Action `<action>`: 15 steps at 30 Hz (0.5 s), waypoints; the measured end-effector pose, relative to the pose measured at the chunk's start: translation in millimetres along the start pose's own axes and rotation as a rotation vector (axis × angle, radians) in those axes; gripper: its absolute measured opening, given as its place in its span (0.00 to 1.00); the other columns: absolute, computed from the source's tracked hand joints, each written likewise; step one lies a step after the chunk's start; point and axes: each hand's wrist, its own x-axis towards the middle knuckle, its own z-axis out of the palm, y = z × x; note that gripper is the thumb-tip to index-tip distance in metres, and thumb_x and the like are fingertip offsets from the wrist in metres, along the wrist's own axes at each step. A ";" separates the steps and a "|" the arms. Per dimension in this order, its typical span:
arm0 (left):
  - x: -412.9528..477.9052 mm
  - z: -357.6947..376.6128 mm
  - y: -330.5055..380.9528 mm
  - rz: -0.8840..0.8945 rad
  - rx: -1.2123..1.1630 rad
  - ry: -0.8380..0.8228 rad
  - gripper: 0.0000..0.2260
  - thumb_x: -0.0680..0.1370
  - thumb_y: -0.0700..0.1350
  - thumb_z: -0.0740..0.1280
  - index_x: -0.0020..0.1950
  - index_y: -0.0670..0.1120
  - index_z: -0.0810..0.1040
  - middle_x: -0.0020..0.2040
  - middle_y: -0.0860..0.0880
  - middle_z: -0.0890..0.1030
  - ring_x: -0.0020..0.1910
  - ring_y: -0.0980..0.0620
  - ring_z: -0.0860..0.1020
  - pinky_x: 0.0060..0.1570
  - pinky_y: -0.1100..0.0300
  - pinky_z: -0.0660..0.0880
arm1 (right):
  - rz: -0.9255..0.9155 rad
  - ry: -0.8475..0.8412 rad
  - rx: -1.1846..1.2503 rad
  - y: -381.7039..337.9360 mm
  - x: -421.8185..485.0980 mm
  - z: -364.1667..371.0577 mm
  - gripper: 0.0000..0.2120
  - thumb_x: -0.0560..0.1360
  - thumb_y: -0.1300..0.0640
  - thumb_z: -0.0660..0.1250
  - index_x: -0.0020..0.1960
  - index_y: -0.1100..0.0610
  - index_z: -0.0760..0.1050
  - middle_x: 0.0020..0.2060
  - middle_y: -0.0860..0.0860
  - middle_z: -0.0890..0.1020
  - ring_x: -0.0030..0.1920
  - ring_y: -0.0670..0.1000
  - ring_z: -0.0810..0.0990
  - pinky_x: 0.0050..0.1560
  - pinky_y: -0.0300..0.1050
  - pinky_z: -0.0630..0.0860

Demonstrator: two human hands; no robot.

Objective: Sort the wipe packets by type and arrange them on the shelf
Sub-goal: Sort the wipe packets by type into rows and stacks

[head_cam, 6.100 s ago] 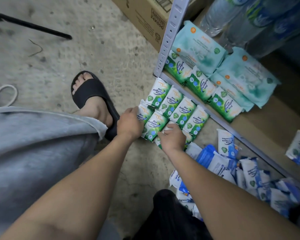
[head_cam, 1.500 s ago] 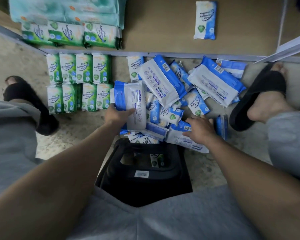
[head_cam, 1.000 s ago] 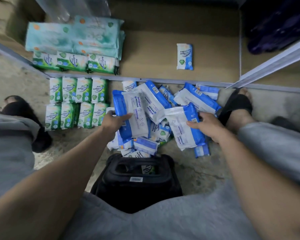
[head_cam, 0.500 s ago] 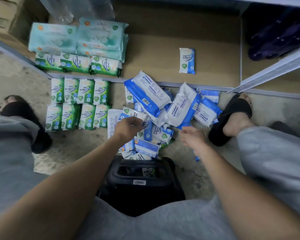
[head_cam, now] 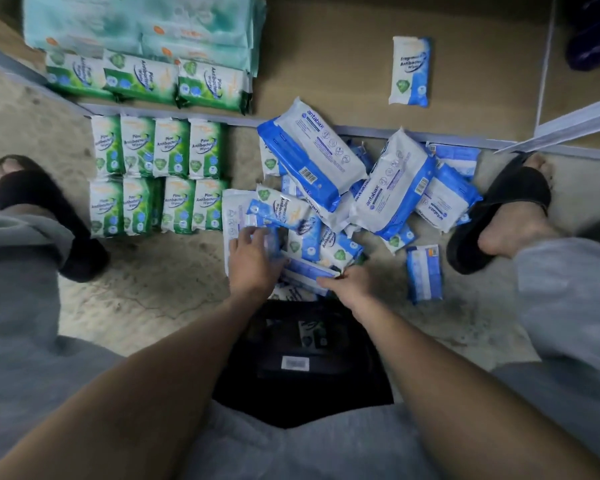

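I am reaching both hands into the blue pile (head_cam: 329, 237) on the concrete floor (head_cam: 153, 285) at twelve o'clock from my knees. My left hand (head_cam: 253, 263) is lying on its eleven o'clock side, fingers bent over a small blue packet (head_cam: 270, 237); blur is keeping me from telling whether they are gripping it. My right hand (head_cam: 349, 289) is pinching the near edge of a flat blue packet (head_cam: 307, 271) between thumb and curled fingers.

Two large antabax packs (head_cam: 312, 154) are lying tilted on top of the pile at twelve and one o'clock. The green pine packets (head_cam: 156, 174) are standing in two neat rows on the floor at ten o'clock, touching one another. On the shelf (head_cam: 326, 64) beyond, three more green packets (head_cam: 142, 79) are lying at eleven o'clock in front of pale teal packs (head_cam: 136, 22), and a lone blue packet (head_cam: 409, 71) is lying at one o'clock, well apart. A stray blue packet (head_cam: 424, 273) is lying at three o'clock from my right hand. A black stool (head_cam: 302, 365) is sitting at six o'clock.
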 end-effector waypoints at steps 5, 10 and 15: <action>11.5 -2.0 -9.7 -0.247 -0.205 0.002 0.40 0.68 0.53 0.80 0.74 0.44 0.65 0.72 0.43 0.66 0.69 0.43 0.68 0.64 0.48 0.71 | 0.054 0.094 0.014 4.2 -2.0 21.4 0.17 0.65 0.49 0.82 0.47 0.57 0.81 0.44 0.51 0.85 0.42 0.53 0.84 0.39 0.41 0.74; 19.1 5.4 -17.7 -0.101 -0.122 0.010 0.34 0.71 0.47 0.75 0.74 0.43 0.66 0.69 0.41 0.68 0.63 0.38 0.72 0.61 0.46 0.73 | 0.010 -0.052 0.027 7.7 -3.6 0.4 0.12 0.69 0.55 0.80 0.39 0.57 0.77 0.36 0.49 0.82 0.38 0.51 0.82 0.38 0.44 0.78; 28.5 0.3 -26.5 0.083 -0.017 -0.027 0.30 0.72 0.43 0.73 0.73 0.45 0.68 0.70 0.44 0.69 0.63 0.42 0.71 0.63 0.48 0.72 | -0.122 -0.140 -0.029 -7.2 -18.2 -55.1 0.10 0.72 0.53 0.77 0.43 0.58 0.79 0.38 0.50 0.83 0.36 0.46 0.78 0.38 0.40 0.71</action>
